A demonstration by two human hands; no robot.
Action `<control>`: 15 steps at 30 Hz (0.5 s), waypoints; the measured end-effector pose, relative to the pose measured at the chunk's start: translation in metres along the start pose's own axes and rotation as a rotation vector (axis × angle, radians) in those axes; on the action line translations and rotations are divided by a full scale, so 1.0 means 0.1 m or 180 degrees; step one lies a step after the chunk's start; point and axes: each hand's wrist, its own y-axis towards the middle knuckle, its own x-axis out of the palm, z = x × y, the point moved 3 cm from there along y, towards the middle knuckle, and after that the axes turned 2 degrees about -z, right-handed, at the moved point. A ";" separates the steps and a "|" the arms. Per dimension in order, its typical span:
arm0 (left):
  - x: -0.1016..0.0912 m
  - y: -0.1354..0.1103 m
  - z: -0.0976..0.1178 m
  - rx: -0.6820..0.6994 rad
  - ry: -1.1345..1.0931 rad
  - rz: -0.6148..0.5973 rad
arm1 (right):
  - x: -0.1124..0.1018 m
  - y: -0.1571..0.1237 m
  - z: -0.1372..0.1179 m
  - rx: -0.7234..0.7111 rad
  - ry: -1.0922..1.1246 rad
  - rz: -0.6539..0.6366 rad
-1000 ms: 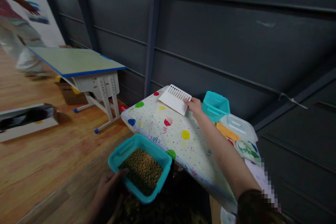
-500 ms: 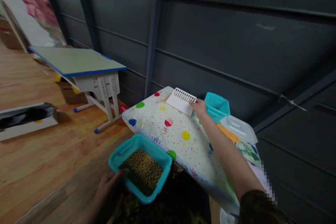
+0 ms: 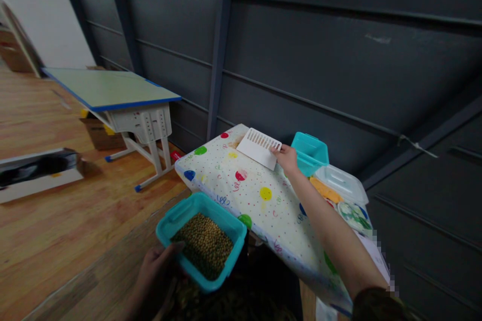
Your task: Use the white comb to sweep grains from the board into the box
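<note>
My left hand grips the near rim of a teal plastic tub filled with small brown-green beans, held off the near edge of the table. My right hand reaches across the table and pinches the corner of a white flat scraper with comb-like slots, which lies low over the dotted tablecloth. A second, empty teal tub stands just right of that hand.
A clear lidded container and colourful items lie at the table's right. A green-topped school desk stands to the left on the wooden floor. A dark panelled wall runs behind the table.
The white scraper has come down closer to the tablecloth with my right hand. A person at the far left has gone from view. The tub of beans has stayed put.
</note>
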 end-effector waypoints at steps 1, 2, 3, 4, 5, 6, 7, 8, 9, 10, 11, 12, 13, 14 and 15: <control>-0.01 0.00 0.00 0.0009 0.0012 -0.0014 | -0.01 -0.01 0.01 0.0015 -0.0038 0.0034; -0.01 0.00 0.00 0.0010 0.0012 -0.0027 | -0.02 -0.01 0.02 0.0046 -0.0079 0.0090; 0.00 0.00 0.00 0.0010 0.0002 -0.0035 | -0.03 -0.02 0.03 0.0076 -0.0112 0.0145; 0.00 0.00 0.00 0.0006 -0.0012 -0.0037 | -0.05 -0.01 0.04 0.0093 -0.0131 0.0174; 0.01 0.00 0.00 -0.0004 -0.0020 -0.0038 | -0.07 -0.01 0.05 0.0107 -0.0145 0.0202; 0.02 -0.01 0.01 -0.0016 -0.0024 -0.0039 | -0.10 0.00 0.05 0.0122 -0.0162 0.0237; 0.03 -0.01 0.01 -0.0026 -0.0029 -0.0041 | -0.12 0.00 0.06 0.0135 -0.0181 0.0275; 0.03 -0.01 0.00 -0.0035 -0.0035 -0.0039 | -0.14 0.01 0.06 0.0145 -0.0198 0.0310; 0.04 -0.01 0.00 -0.0038 -0.0043 -0.0038 | -0.16 0.01 0.07 0.0150 -0.0214 0.0341; 0.03 -0.01 -0.01 -0.0030 -0.0058 -0.0043 | -0.17 0.01 0.08 0.0153 -0.0227 0.0364; 0.03 0.00 -0.01 -0.0016 -0.0075 -0.0049 | -0.18 0.00 0.08 0.0154 -0.0238 0.0380; 0.03 0.00 -0.02 0.0000 -0.0085 -0.0053 | -0.18 -0.01 0.09 0.0153 -0.0248 0.0387; 0.02 0.00 -0.02 0.0015 -0.0081 -0.0059 | -0.17 -0.02 0.09 0.0143 -0.0259 0.0381; 0.02 0.01 -0.03 0.0025 -0.0066 -0.0066 | -0.17 -0.04 0.09 0.0101 -0.0263 0.0323; 0.02 0.01 -0.03 0.0022 -0.0039 -0.0069 | -0.15 -0.06 0.08 0.0041 -0.0265 0.0246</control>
